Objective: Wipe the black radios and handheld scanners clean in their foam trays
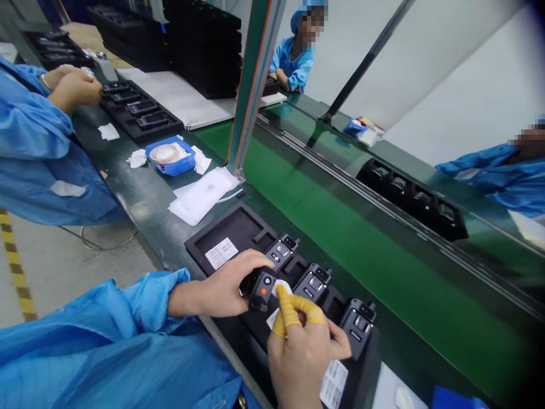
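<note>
One device (260, 289): probably light, stiff, slick; my left hand (221, 292) clamps its sides.
Tab (287, 287): pinched by my right hand (304, 346), at five o'clock.

Left hand (225, 289) grips a black radio (260, 287) over the tray (238, 227).

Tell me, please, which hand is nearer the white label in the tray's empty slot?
Left. The left hand, gripping a black device, is just beside the white label; the right hand, pinching a white piece, sits farther along the tray, beyond the device.

Curled left hand (225, 291) beside right hand (303, 347)
</note>
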{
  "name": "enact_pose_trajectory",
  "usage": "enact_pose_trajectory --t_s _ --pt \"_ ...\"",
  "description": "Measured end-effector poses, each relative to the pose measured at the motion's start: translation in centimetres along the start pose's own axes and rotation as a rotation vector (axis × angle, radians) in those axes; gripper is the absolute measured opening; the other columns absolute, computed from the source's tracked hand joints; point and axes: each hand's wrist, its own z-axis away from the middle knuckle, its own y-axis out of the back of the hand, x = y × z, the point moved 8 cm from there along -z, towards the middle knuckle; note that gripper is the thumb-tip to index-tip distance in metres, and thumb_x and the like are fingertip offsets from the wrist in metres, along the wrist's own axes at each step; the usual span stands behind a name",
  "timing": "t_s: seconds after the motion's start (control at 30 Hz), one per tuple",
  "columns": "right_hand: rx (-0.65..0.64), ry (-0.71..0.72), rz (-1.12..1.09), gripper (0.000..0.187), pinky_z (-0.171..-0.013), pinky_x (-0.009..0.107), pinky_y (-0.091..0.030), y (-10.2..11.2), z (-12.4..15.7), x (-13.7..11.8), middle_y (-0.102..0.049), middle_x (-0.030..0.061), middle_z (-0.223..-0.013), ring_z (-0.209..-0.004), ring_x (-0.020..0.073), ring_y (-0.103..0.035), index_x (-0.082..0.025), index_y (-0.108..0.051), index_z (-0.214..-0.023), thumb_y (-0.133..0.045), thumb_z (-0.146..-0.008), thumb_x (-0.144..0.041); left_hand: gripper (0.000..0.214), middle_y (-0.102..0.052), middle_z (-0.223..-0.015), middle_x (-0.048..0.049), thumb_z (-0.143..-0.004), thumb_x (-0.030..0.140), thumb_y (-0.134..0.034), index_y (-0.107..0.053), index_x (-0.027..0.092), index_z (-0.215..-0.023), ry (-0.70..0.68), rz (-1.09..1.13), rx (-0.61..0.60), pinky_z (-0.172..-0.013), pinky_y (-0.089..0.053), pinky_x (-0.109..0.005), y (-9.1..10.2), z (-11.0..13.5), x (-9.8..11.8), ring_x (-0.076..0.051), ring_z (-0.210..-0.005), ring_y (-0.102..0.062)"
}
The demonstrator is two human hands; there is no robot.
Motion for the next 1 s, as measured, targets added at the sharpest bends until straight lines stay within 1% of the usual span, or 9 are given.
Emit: enact_pose_trajectory --t_s 0.13,0.27,0.33,0.4,0.53,0.67,0.77,0.87,1.0 --pt "0.123 0.013 -0.002 0.023 -0.078 0.038 -0.03 2.1 -1.6 0.2 -0.061 0.0039 -0.089 -0.072 0.0125 -0.053 -0.02 -0.062 -0.098 -0.054 -0.081 -0.008 0.051 -0.054 -0.109 -0.0096 -0.069 0.011 -0.062 -0.044 0.019 -0.116 0.042 -0.034 -0.022 -0.088 -0.046 -0.035 -0.3 0.0 -0.4 -0.021 -0.099 -0.054" --pt "0.065 0.054 -0.142 0.029 -0.081 0.038 -0.029 1.6 -2.6 -1.0 -0.059 0.0032 -0.091 -0.075 0.0127 -0.052 -0.022 -0.062 -0.097 -0.047 -0.081 -0.004 0.051 -0.054 -0.107 -0.0096 -0.067 0.009 -0.062 -0.045 0.018 -0.115 0.07 -0.015 -0.063 -0.086 -0.047 -0.034 -0.9 0.2 -0.6 -0.021 -0.098 -0.055" --pt "0.043 0.053 -0.179 0.032 -0.082 0.039 -0.028 1.2 -2.5 -1.2 -0.058 0.0019 -0.089 -0.074 0.0128 -0.049 -0.024 -0.062 -0.092 -0.043 -0.079 -0.002 0.053 -0.054 -0.107 -0.0098 -0.067 0.008 -0.062 -0.045 0.018 -0.116 0.07 0.006 -0.074 -0.086 -0.047 -0.034 -1.0 0.2 -0.5 -0.021 -0.098 -0.055" --pt "0.022 0.1 -0.191 0.033 -0.082 0.039 -0.028 1.0 -2.3 -1.4 -0.057 0.0021 -0.089 -0.074 0.0134 -0.048 -0.024 -0.063 -0.091 -0.042 -0.077 -0.002 0.055 -0.054 -0.108 -0.0106 -0.067 0.008 -0.063 -0.044 0.018 -0.117 0.055 0.02 -0.071 -0.087 -0.047 -0.035 -0.9 0.3 -0.5 -0.022 -0.099 -0.055" --pt "-0.025 0.217 -0.189 0.033 -0.083 0.039 -0.028 0.9 -1.4 -1.1 -0.059 0.0029 -0.092 -0.079 0.0147 -0.049 -0.025 -0.063 -0.096 -0.044 -0.078 -0.006 0.056 -0.053 -0.108 -0.0117 -0.066 0.01 -0.065 -0.044 0.018 -0.118 0.049 0.043 -0.055 -0.087 -0.047 -0.036 -0.9 0.5 -0.6 -0.022 -0.099 -0.055" --pt "-0.061 0.224 -0.207 0.038 -0.085 0.04 -0.029 0.7 -0.7 -0.4 -0.059 0.0034 -0.095 -0.082 0.0156 -0.051 -0.028 -0.062 -0.105 -0.044 -0.079 -0.007 0.055 -0.053 -0.108 -0.0112 -0.067 0.011 -0.065 -0.044 0.018 -0.117 0.06 0.065 -0.068 -0.087 -0.047 -0.036 -1.2 0.6 -0.8 -0.022 -0.099 -0.055" --pt "-0.054 0.207 -0.288 0.036 -0.085 0.04 -0.031 0.8 -0.5 -0.3 -0.058 0.0028 -0.096 -0.083 0.0148 -0.052 -0.027 -0.062 -0.104 -0.045 -0.079 -0.007 0.054 -0.053 -0.108 -0.0111 -0.068 0.012 -0.065 -0.044 0.018 -0.117 0.071 0.062 -0.078 -0.087 -0.047 -0.036 -1.3 0.6 -0.9 -0.022 -0.098 -0.055" --pt "-0.047 0.118 -0.391 0.033 -0.082 0.037 -0.033 0.9 -0.6 0.3 -0.057 0.0016 -0.094 -0.083 0.0135 -0.053 -0.026 -0.064 -0.101 -0.046 -0.081 -0.007 0.054 -0.053 -0.108 -0.0111 -0.068 0.012 -0.064 -0.045 0.018 -0.118 0.066 0.049 -0.093 -0.087 -0.047 -0.036 -1.4 0.7 -1.0 -0.022 -0.099 -0.055" --pt "-0.032 0.015 -0.43 0.024 -0.077 0.033 -0.034 0.9 -0.4 1.6 -0.058 0.0006 -0.091 -0.081 0.0125 -0.054 -0.025 -0.065 -0.1 -0.051 -0.084 -0.012 0.055 -0.052 -0.109 -0.0104 -0.068 0.012 -0.064 -0.044 0.018 -0.119 0.068 0.041 -0.092 -0.087 -0.047 -0.034 -1.4 0.6 -1.0 -0.021 -0.099 -0.054"
